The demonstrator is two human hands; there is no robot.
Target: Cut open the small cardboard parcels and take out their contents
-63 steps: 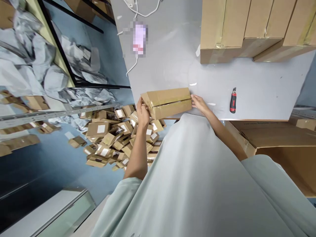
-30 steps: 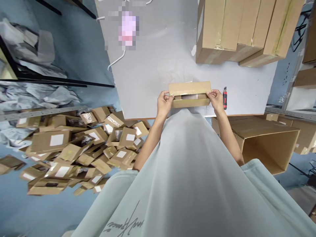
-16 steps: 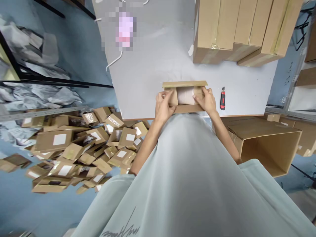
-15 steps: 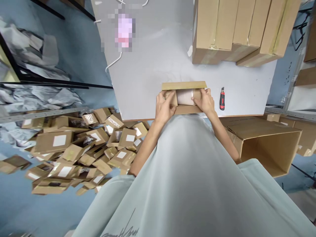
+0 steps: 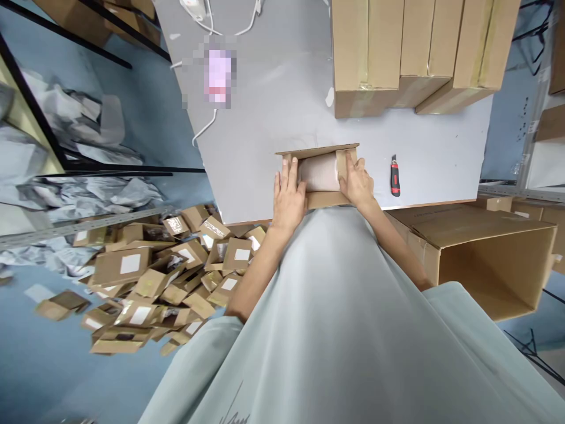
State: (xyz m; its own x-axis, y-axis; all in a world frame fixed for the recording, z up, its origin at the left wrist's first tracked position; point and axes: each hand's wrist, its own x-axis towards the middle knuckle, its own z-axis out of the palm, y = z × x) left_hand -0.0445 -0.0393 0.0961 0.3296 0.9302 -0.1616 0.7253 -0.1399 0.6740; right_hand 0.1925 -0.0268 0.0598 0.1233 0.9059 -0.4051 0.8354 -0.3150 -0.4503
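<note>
A small open cardboard box [image 5: 329,199] lies at the table's front edge, close against my shirt. Inside it shows a pale, rounded, wrapped item [image 5: 318,172]; its kind I cannot make out. My left hand [image 5: 289,197] lies on the box's left end, fingers stretched out flat and covering that flap. On the right end flap [image 5: 341,162], my right hand [image 5: 358,181] presses with its index finger extended and thumb apart, the other fingers partly bent. The box's long far flap [image 5: 318,149] stands up behind both hands. To the right lies a red and black utility knife [image 5: 395,176], untouched.
Large taped cartons [image 5: 366,53] stand at the table's back right. A white cable [image 5: 205,126] runs along its left side near a pixelated patch. Below right sits a big open carton [image 5: 489,265]. Many small boxes [image 5: 121,268] are heaped on the floor at left.
My left hand has gone from pinching the left flap to lying flat over it. The right flap is now folded further over the item, under my right fingers. The view has shifted slightly.
</note>
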